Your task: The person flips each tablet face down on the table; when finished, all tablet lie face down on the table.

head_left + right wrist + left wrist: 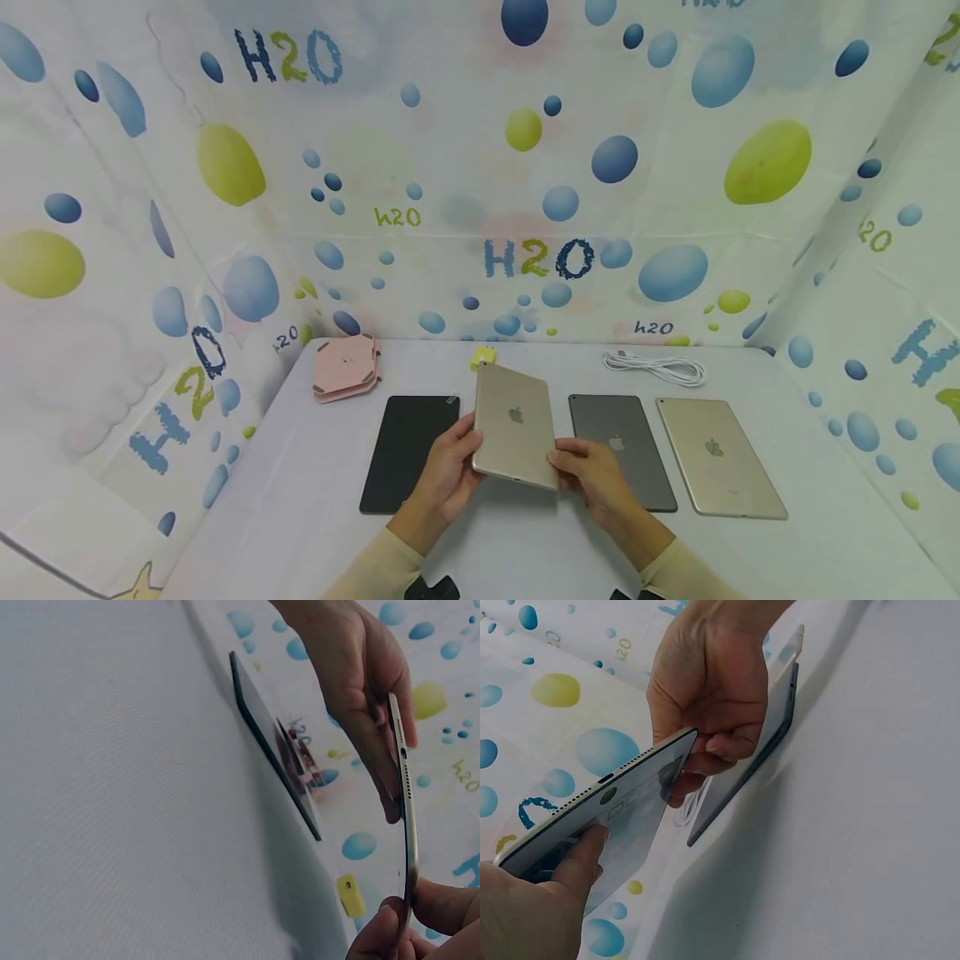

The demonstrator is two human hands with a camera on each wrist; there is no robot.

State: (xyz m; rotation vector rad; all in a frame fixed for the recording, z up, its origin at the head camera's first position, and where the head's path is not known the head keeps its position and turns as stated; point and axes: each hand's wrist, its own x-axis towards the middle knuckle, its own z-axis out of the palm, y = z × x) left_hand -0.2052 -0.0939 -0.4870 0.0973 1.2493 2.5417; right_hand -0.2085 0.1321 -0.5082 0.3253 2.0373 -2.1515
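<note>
A gold tablet [514,429] with an apple logo on its back is held up over the table, tilted, its back toward the head camera. My left hand [447,471] grips its left edge, fingers spread under the glass front [626,825] in the left wrist view. At the lower right corner my right hand [592,475] pinches it between thumb and fingers. On the table to the left lies a black tablet [405,454], partly behind the left hand. A dark grey tablet [637,454] lies to the right, partly covered by the right hand, with another gold tablet [720,458] beyond it.
A pink square object [345,367] sits at the table's back left. Behind the held tablet is a small yellow block [483,357]. A coiled white cable [660,367] lies at the back right. Patterned cloth walls [450,167] surround the white table [262,500].
</note>
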